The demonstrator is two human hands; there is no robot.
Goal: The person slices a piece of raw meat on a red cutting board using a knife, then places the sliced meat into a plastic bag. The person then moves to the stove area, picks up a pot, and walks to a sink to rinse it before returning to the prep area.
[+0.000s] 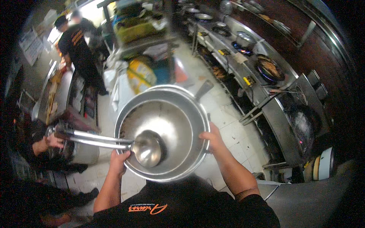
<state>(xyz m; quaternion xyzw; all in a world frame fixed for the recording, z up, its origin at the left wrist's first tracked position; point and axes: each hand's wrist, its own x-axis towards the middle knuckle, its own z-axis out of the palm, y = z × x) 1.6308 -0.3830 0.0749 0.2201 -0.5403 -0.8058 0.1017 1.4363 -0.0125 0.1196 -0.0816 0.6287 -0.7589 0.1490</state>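
Observation:
A large round metal pot (174,112) is held in front of my body, its bare inside facing up. My left hand (117,162) grips its rim at the lower left, thumb over the edge. On the opposite side, my right hand (211,138) has hold of the pot's right edge. A metal ladle (147,148) rests in the pot, its bowl inside and its long handle reaching out to the left over the rim. A second metal rim shows just beyond the pot, with a dark handle (204,89) sticking out near it; how they join is hidden.
Along the right runs a stove counter with a pan of food (269,68), a lit burner under a pot (244,40) and a wok (303,122). A shelf rack (137,31) stands ahead. Co-workers (77,51) stand far left; another person's hand (51,141) is nearer, at left.

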